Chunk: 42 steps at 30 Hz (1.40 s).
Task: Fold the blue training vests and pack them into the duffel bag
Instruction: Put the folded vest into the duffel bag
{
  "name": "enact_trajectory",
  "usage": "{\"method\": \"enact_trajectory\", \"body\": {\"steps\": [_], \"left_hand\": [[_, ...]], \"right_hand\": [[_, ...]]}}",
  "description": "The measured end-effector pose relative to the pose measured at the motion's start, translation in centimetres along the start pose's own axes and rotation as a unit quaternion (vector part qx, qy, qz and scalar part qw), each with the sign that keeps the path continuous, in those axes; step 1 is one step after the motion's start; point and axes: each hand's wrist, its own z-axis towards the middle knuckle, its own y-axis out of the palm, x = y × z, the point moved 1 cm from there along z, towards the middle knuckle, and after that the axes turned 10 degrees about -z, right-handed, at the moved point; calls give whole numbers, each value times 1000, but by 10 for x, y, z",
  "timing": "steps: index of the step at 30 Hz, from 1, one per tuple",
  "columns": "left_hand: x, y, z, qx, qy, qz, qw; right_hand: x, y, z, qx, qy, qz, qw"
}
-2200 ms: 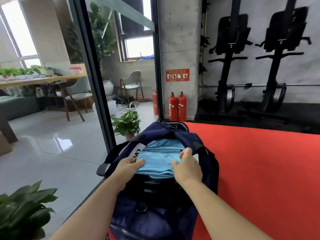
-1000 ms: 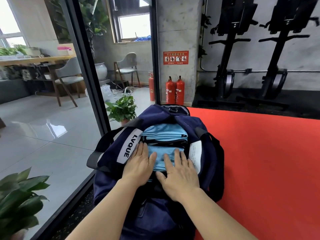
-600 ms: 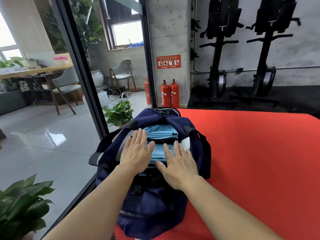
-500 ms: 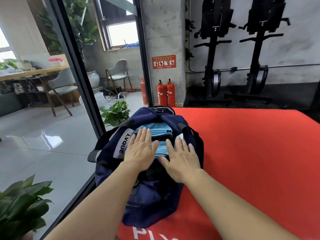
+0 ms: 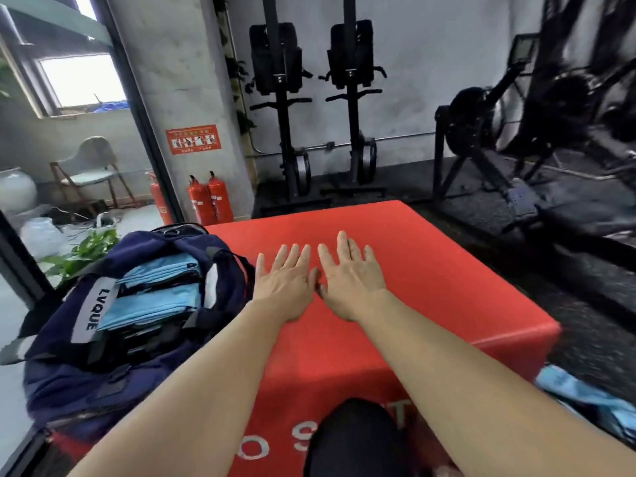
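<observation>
My left hand (image 5: 285, 287) and right hand (image 5: 351, 280) are flat over the box (image 5: 447, 277), fingers (image 5: 344, 249) straight, holding nothing. Left of them the open bag (image 5: 103, 383) holds two folded vests (image 5: 151, 308). To the right, nearer me, blue cloth (image 5: 585, 397) looks like one more to fold.

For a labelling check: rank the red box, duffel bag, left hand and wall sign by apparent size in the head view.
1. red box
2. duffel bag
3. left hand
4. wall sign
The hand is nearer the camera, so true sizes may differ.
</observation>
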Motion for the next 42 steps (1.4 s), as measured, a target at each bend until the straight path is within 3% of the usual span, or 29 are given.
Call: {"method": "enact_trajectory", "body": {"steps": [13,21,31,42], "left_hand": [[268,67,26,-71,272,36,959],[390,153,13,-135,355,24,925],[462,258,18,-213,389,55,894],[502,388,49,-292,427,75,853]], "right_hand": [[223,60,-121,-40,239,-31,970],[327,126,-199,-118,309,-29,943],[414,238,-273,-223,363,3,905],[434,397,-301,-355,385,83,848]]}}
